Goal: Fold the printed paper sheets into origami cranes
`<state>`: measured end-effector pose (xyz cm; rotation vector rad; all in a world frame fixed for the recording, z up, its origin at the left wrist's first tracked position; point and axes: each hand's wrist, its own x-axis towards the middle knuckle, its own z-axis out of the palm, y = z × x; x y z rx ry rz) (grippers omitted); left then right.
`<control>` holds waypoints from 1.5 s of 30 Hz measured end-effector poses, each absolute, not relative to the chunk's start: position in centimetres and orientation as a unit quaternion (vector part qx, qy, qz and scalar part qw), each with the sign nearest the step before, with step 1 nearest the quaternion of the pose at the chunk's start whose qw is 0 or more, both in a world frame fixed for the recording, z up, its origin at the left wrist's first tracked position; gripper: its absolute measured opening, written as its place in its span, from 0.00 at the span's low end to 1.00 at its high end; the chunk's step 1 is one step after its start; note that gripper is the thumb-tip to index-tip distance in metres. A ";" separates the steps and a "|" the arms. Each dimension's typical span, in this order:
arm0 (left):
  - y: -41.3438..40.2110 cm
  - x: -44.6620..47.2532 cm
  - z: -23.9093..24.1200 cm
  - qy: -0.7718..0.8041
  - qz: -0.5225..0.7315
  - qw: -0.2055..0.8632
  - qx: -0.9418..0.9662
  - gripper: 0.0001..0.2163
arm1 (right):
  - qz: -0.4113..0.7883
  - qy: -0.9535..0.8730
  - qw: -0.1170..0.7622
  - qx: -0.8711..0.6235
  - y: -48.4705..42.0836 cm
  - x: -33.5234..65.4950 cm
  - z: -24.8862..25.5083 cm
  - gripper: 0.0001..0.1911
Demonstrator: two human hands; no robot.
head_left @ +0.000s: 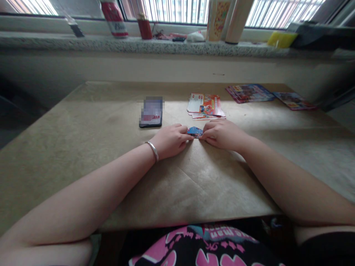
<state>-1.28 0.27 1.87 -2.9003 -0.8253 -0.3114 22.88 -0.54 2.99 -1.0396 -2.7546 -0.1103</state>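
Centrally, a small blue card (195, 130) with a peaked far edge sits low over the table (155, 192), directly between the two hands. The left hand (171, 140), a silver bangle (153, 151) on its wrist, pinches the card's left end between thumb and fingers; the right hand (224, 133) pinches the right end the same way. The card's middle shows in the gap between the fingertips, with a darker strip along its near edge that may be a fold, though it is too small to be sure. Just beyond the right hand lies an orange-and-white card stack (206, 104); a phone (151, 112) lies beyond the left hand. Farther right, a purplish card pile (249, 93) overlaps the sunlit part of the table.
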 end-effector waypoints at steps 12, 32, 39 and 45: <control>0.2 -1.4 1.9 -0.271 -0.113 0.056 -0.954 0.14 | -0.021 -0.928 0.111 -0.356 -0.4 22.8 2.9 0.12; 0.2 -1.6 1.8 -0.255 -0.101 0.075 -0.959 0.14 | 0.093 -0.896 0.216 -0.376 -0.2 23.2 1.7 0.11; 0.4 -1.8 1.5 -0.244 -0.122 0.091 -0.958 0.17 | 0.093 -0.840 0.231 -0.481 -0.4 22.2 1.3 0.13; 0.6 -1.9 1.5 -0.260 -0.152 0.087 -0.949 0.15 | 0.114 -0.832 0.201 -0.504 -0.8 21.7 1.3 0.13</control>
